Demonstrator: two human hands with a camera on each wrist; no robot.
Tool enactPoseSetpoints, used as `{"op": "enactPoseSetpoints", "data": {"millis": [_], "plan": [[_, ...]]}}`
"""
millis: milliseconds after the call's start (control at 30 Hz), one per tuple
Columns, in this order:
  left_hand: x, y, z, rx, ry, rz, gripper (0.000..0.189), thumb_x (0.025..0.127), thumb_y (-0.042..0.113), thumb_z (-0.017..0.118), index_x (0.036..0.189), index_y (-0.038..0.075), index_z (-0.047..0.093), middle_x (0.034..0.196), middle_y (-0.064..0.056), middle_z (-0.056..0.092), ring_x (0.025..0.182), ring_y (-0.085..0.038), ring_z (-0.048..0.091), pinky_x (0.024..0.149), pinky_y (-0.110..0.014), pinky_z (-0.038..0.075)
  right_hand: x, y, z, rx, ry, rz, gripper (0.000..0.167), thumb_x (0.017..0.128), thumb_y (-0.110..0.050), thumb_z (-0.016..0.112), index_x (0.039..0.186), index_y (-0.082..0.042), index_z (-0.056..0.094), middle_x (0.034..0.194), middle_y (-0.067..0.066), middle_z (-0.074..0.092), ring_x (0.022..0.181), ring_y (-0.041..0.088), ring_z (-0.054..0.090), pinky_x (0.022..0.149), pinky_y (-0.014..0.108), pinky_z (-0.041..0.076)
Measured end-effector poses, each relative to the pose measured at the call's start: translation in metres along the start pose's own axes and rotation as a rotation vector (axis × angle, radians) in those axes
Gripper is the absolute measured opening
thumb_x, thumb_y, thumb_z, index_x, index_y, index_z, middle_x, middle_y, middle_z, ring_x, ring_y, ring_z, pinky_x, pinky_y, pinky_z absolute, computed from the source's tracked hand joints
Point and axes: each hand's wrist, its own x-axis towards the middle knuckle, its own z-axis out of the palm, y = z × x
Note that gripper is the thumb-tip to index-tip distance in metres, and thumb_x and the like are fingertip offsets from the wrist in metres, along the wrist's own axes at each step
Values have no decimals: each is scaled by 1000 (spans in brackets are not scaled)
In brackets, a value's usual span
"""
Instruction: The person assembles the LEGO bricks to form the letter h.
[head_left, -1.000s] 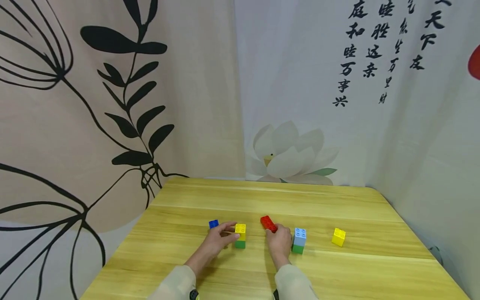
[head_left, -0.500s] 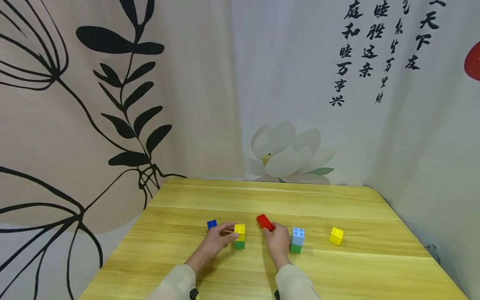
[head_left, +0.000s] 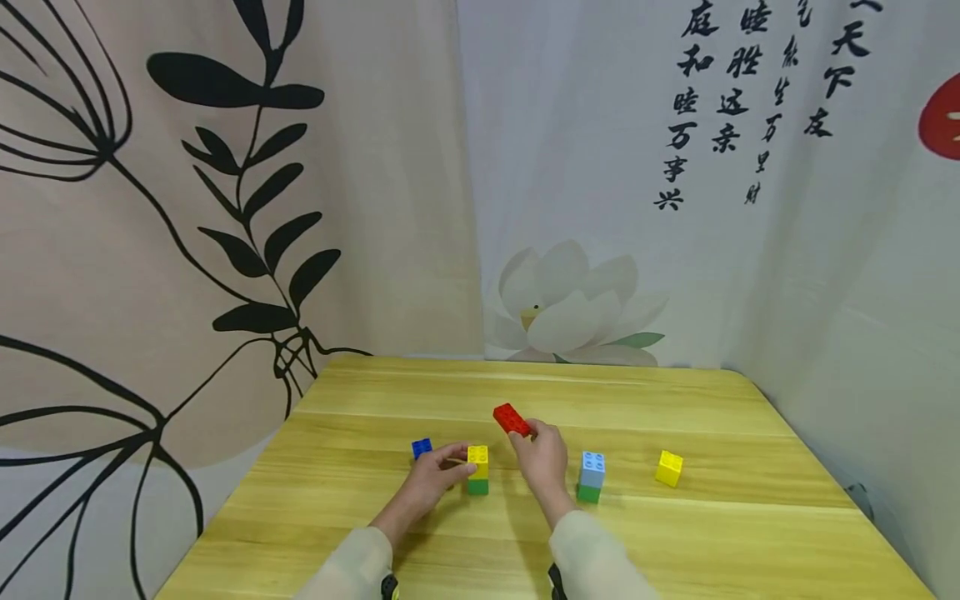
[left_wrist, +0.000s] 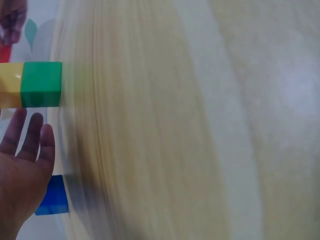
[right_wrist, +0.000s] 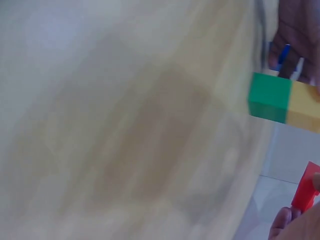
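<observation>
My right hand (head_left: 543,460) pinches one end of a red building brick (head_left: 511,418), which appears raised over the table, tilted toward the far left. Only part of that brick shows in the right wrist view. My left hand (head_left: 427,483) holds a yellow brick (head_left: 477,460) between thumb and index finger; it sits on a green brick (left_wrist: 42,84), the two forming an upright stack. The other left fingers extend loosely. Behind the left hand, partly hidden, a blue brick (head_left: 422,447) rests on the table.
Right of my right hand stands another stack, a light blue brick (head_left: 592,468) on a green brick (head_left: 588,493). Farther right lies a single yellow brick (head_left: 669,468). The wooden table (head_left: 720,542) ends at a patterned curtain (head_left: 405,208) behind.
My right hand has lifted the red brick and moved it up and to the left. The left hand stays at the yellow and green stack. The head view has shifted slightly.
</observation>
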Motion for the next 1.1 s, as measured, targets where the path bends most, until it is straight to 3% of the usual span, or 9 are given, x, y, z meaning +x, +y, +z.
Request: {"op": "enactPoseSetpoints", "data": {"millis": [133, 367, 533, 1100], "plan": [[1, 0, 0, 19, 3, -1, 50, 94, 34, 70, 135, 7, 60, 121, -7, 63, 107, -24, 60, 87, -41, 52, 5, -13, -15, 20, -24, -33, 33, 89, -16, 75, 114, 4, 70, 99, 17, 64, 85, 26, 55, 70, 37, 46], [2, 1, -2, 46, -3, 27, 49, 94, 32, 70, 134, 6, 60, 120, -8, 64, 106, -24, 61, 88, -41, 52, 18, -21, -40, 34, -92, -14, 37, 90, -21, 74, 120, 0, 69, 100, 11, 67, 85, 22, 56, 66, 29, 47], [4, 0, -2, 41, -10, 53, 46, 94, 29, 70, 132, 5, 61, 118, -9, 65, 105, -24, 61, 87, -42, 53, 25, -18, -60, 34, -144, -22, 39, 91, -23, 74, 122, -1, 68, 100, 9, 67, 87, 23, 58, 68, 29, 49], [11, 5, 10, 47, -53, 75, 47, 95, 29, 69, 134, 4, 60, 119, -8, 64, 106, -25, 60, 88, -39, 52, 45, 6, -122, -15, -189, -73, 48, 95, -26, 69, 133, 2, 60, 110, 14, 68, 93, 25, 61, 70, 30, 49]]}}
